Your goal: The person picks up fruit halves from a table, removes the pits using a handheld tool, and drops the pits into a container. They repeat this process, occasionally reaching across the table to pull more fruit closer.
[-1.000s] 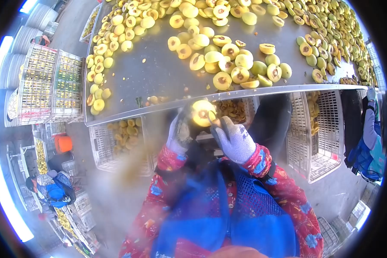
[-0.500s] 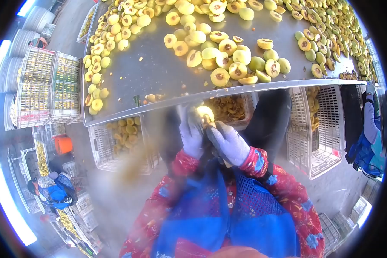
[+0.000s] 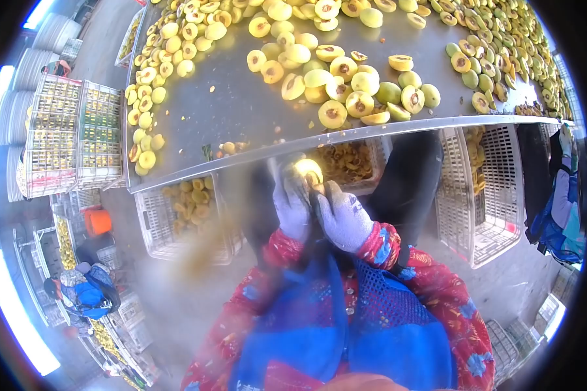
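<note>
My gloved left hand (image 3: 289,207) is closed around a yellow stone-fruit half (image 3: 308,172), just below the metal table's front edge. My gloved right hand (image 3: 346,220) is curled close beside it, its fingertips touching the fruit's lower side. Whatever the right fingers grip is hidden from view. Beyond my hands, a group of halved yellow-green fruits (image 3: 359,104), several with brown stone cavities showing, lies on the metal table (image 3: 222,98). Haze blurs the area left of my left hand.
Under the table stand a crate of fruit halves (image 3: 151,221), a crate of brownish pieces (image 3: 376,166) and a white crate (image 3: 502,221). Tall crates (image 3: 78,133) flank the table's left end. Co-workers are at the right (image 3: 561,215) and lower left (image 3: 88,290).
My right hand has shifted slightly left and turned, showing more of the glove's back. My left hand stays around the fruit half. The co-worker's arm at the right has moved slightly.
</note>
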{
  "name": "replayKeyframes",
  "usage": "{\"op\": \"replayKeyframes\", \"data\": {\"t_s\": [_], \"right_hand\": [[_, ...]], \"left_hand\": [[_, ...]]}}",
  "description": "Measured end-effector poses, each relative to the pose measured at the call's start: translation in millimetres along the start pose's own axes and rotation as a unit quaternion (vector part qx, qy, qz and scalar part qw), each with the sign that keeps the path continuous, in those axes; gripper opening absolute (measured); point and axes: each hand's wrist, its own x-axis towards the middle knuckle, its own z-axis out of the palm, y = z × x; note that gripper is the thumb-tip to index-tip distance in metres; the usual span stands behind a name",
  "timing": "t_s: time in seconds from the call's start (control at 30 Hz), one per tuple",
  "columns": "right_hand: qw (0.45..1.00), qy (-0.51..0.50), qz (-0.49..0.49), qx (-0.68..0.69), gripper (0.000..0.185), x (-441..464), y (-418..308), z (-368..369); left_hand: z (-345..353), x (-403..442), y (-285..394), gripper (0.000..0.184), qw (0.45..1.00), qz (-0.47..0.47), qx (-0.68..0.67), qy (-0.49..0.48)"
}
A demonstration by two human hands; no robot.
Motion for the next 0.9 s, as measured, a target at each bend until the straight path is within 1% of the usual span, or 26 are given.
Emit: {"op": "replayKeyframes", "data": {"t_s": [0.1,0.17,0.2,0.3,0.33,0.4,0.43,0.5,0.53,0.63,0.67,0.73,0.77,0.83,0.87,0.9], "right_hand": [[0.999,0.012,-0.034,0.014,0.024,-0.8,10.7,3.7],[0.987,-0.057,0.098,0.116,0.026,2.3,-2.6,-7.4],[0.968,-0.091,0.165,0.167,0.028,3.3,-7.1,-11.8],[0.934,-0.126,0.209,0.259,0.029,5.0,1.8,-16.5],[0.952,-0.100,0.191,0.216,0.026,5.3,-0.3,-14.7],[0.991,-0.057,0.061,0.101,0.024,2.0,13.3,-13.0],[0.998,-0.037,-0.006,0.042,0.023,1.8,17.6,-12.8],[0.997,-0.020,-0.059,-0.039,0.022,-1.9,17.7,-8.7],[0.993,-0.011,-0.085,-0.078,0.021,-4.0,16.7,-5.4],[0.996,0.025,-0.032,-0.075,0.021,-12.3,20.5,11.6],[0.995,0.014,-0.012,-0.094,0.022,-14.1,17.8,11.0],[0.996,0.019,-0.014,-0.089,0.021,-12.3,13.7,9.0],[0.996,0.020,-0.015,-0.086,0.021,-12.2,12.0,8.9],[0.993,0.038,-0.023,-0.108,0.020,-11.6,7.3,8.7],[0.991,0.046,-0.028,-0.119,0.020,-10.8,6.2,8.4],[0.993,0.033,-0.020,-0.111,0.019,-9.8,7.0,7.8]], "left_hand": [[0.4,-1.1,-12.1,0.032,0.998,0.046,0.034,0.015],[1.3,-0.7,-2.3,0.033,0.998,0.047,0.030,-0.001],[1.9,-1.5,2.5,0.034,0.998,0.047,0.028,-0.009],[6.9,-1.1,6.7,0.036,0.991,0.082,0.103,-0.008],[4.5,1.0,3.2,0.038,0.991,0.073,0.110,-0.019],[-7.5,6.0,-14.1,0.039,0.990,0.026,0.128,-0.053],[-12.9,8.8,-10.3,0.037,0.988,0.027,0.123,-0.090],[-23.8,14.0,-2.6,0.044,0.980,0.027,0.111,-0.166],[-25.7,9.6,-21.4,0.044,0.987,0.015,0.074,-0.145],[-29.2,17.1,-44.0,0.044,0.990,-0.053,0.040,-0.127],[-25.8,15.9,-51.3,0.045,0.991,-0.091,0.016,-0.096],[-24.1,13.9,-52.7,0.044,0.990,-0.111,0.015,-0.080],[-18.6,12.9,-25.9,0.043,0.990,-0.097,0.039,-0.096],[-13.4,10.2,-14.6,0.039,0.992,-0.033,0.083,-0.088],[-10.7,6.0,-20.7,0.037,0.993,0.017,0.103,-0.062],[-8.8,4.0,-21.3,0.035,0.992,0.043,0.113,-0.044]]}}
